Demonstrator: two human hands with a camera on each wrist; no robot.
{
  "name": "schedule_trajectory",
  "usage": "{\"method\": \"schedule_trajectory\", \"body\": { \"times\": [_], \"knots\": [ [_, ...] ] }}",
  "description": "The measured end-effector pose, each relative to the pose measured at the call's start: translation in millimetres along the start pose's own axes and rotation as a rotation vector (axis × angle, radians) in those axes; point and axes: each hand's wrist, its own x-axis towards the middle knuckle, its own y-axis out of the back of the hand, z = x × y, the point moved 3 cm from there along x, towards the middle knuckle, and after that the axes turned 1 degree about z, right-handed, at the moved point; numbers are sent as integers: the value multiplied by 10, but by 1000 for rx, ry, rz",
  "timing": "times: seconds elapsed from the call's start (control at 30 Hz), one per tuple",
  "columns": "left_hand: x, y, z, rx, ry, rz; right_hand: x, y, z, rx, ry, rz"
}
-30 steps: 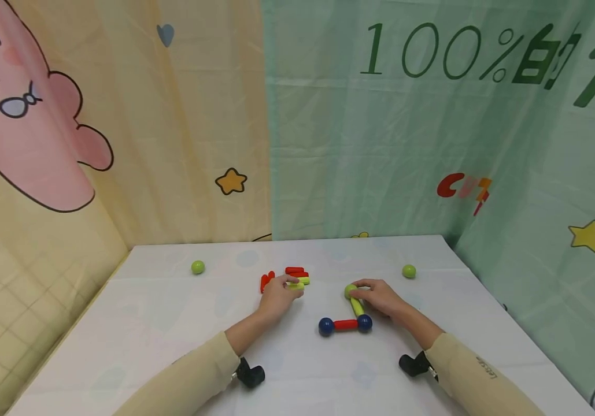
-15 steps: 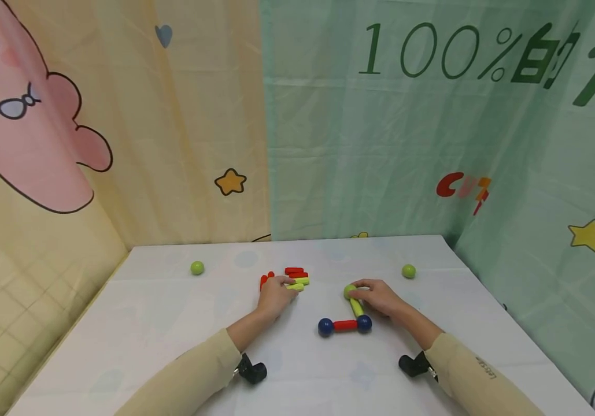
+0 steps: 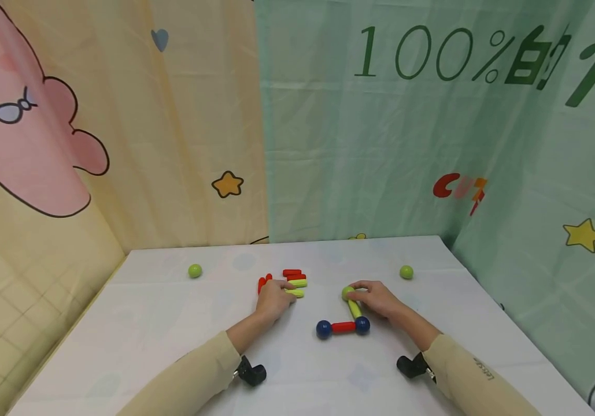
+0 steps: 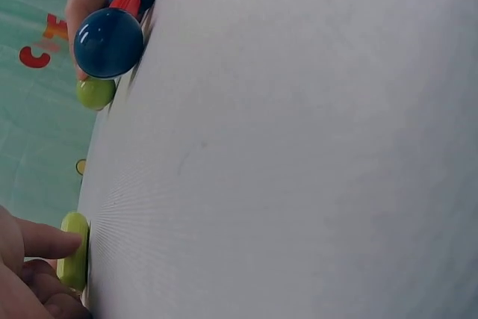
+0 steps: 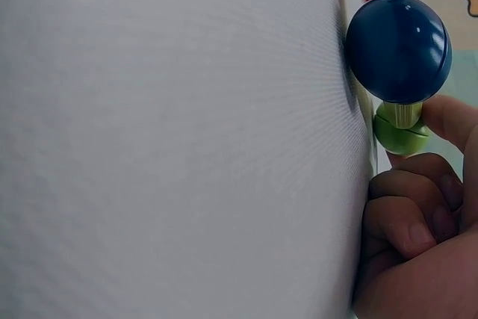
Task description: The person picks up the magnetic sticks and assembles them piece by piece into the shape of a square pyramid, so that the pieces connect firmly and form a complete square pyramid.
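One short, smooth yellow-green rod (image 3: 295, 293) is pinched by the left hand (image 3: 274, 300), whose thumb I see against it in my left wrist view; I cannot tell whether it touches the white-covered table (image 3: 297, 375). Just beyond it lie a second yellow-green rod (image 3: 298, 283) and two slim red rods (image 3: 292, 273), while two more red rods (image 3: 262, 283) show past the far side of that hand, partly hidden. I have the right hand (image 3: 377, 297) grasping a glossy lime-green ball (image 3: 347, 293) with thumb and fingers. That ball meets a yellow-green connecting rod (image 3: 355, 310), which runs toward me to a shiny navy-blue ball (image 3: 362, 326); a red connecting rod (image 3: 343, 327) links this to another navy-blue ball (image 3: 324, 330) on the left. Farther back, well apart, rest a loose lime-green ball (image 3: 195, 270) at left and its twin (image 3: 406, 271) at right.
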Motion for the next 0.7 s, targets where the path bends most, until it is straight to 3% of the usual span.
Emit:
{"method": "schedule_trajectory", "body": {
  "times": [0.3,0.7],
  "knots": [
    [0,-33,15,21,-3,-27,7,-2,3,-19,16,2],
    [-11,-178,174,24,-63,-134,20,-5,13,-20,-3,12]
  ]
}}
